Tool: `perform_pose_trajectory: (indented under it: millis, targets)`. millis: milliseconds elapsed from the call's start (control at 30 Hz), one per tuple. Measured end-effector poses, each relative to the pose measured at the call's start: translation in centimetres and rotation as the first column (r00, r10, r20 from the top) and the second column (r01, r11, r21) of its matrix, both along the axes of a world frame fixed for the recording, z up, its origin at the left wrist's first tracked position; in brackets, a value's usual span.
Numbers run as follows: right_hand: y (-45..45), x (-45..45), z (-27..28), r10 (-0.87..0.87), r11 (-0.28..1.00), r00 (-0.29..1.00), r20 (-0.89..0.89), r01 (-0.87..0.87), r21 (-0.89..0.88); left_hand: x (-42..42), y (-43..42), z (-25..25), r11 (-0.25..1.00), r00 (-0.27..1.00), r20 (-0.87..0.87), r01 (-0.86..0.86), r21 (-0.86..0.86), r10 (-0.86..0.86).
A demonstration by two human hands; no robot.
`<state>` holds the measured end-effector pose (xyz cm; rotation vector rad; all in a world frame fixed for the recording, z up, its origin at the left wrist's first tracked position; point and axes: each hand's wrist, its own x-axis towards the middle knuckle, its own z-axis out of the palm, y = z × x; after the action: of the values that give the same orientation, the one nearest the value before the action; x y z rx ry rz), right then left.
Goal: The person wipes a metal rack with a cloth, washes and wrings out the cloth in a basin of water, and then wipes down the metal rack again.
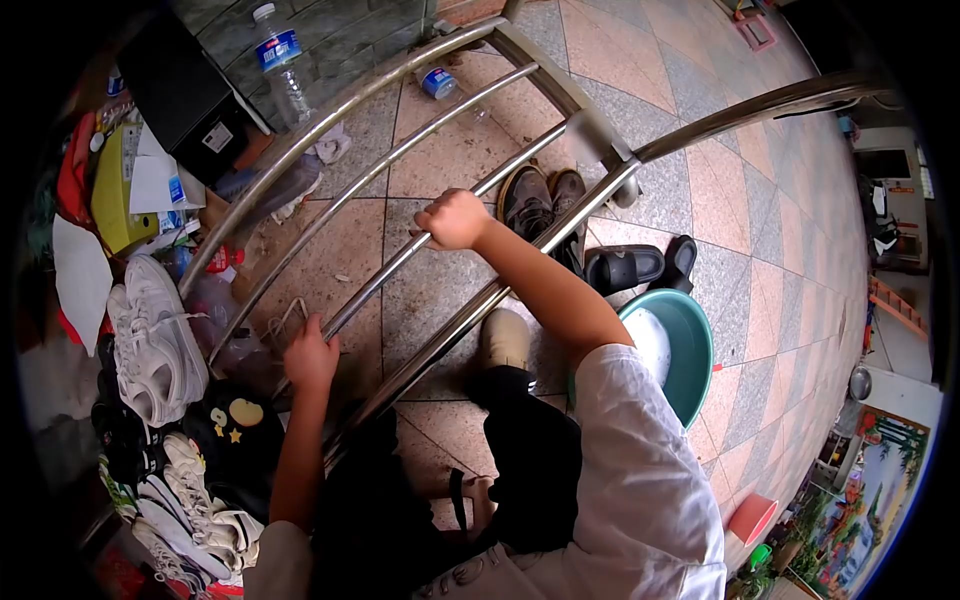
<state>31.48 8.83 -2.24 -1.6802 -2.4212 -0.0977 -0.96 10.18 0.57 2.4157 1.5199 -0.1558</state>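
A metal tube rack with curved ends lies slanted across the view in front of me. My right hand is closed round one of its inner bars, near the middle. Lower on the same bar, at the left, my left hand grips it, its fingers partly hidden. Brown lace-up shoes stand on the floor just beyond the outer tube. White sneakers are piled left of my left hand, above black slippers with yellow shapes.
A teal basin is right of my legs, near black slides. At the upper left are a black box, a yellow box and an upright plastic bottle. Another bottle lies behind the rack. A pink container stands lower right.
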Motion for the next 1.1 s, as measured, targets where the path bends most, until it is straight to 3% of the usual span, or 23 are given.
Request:
perform_pose_trajectory:
  millis: [100,200,300,467,600,700,767,933,1033,1100]
  targets:
    - [-0.2,5.7,1.4,-0.125,0.991,0.992,0.012,0.125,-0.055,0.0,0.2,-0.3,1.000,1.000,-0.004,0.007,0.010,-0.007]
    - [-0.2,10.8,2.5,-0.284,0.925,0.942,0.180,0.319,-0.206,-0.1,0.2,-0.9,0.999,1.000,0.008,0.030,0.038,-0.030]
    - [-0.2,14.9,3.1,-0.401,0.852,0.871,0.284,0.468,-0.234,-0.3,0.2,-1.0,0.998,0.999,0.006,0.043,0.047,-0.044]
    - [0.0,20.9,3.8,-0.449,0.770,0.804,0.390,0.570,-0.287,-0.5,0.2,-0.7,0.999,0.999,0.037,0.029,0.026,-0.030]
    - [0.5,20.5,4.9,-0.465,0.700,0.750,0.470,0.637,-0.324,-0.4,0.2,-0.5,0.999,0.999,0.021,0.030,0.037,-0.031]
    - [0.7,18.5,6.2,-0.422,0.682,0.778,0.466,0.611,-0.403,-1.1,0.0,-1.9,0.996,0.997,0.050,0.053,0.069,-0.056]
    - [0.8,16.9,4.3,-0.320,0.753,0.831,0.455,0.514,-0.410,-0.9,0.2,-1.9,0.996,0.996,0.058,0.056,0.071,-0.061]
    - [0.9,2.9,4.1,-0.107,0.859,0.976,0.190,0.187,-0.477,-0.5,0.2,-0.7,0.997,0.997,0.047,0.055,0.061,-0.058]
    - [0.9,-7.0,4.3,-0.077,0.817,0.992,0.096,0.118,-0.565,-0.3,0.1,-0.9,0.996,0.998,0.042,0.049,0.071,-0.052]
    - [0.8,-12.9,3.5,-0.027,0.861,0.998,-0.056,-0.005,-0.508,-0.1,0.1,-0.8,0.998,0.998,0.037,0.040,0.055,-0.042]
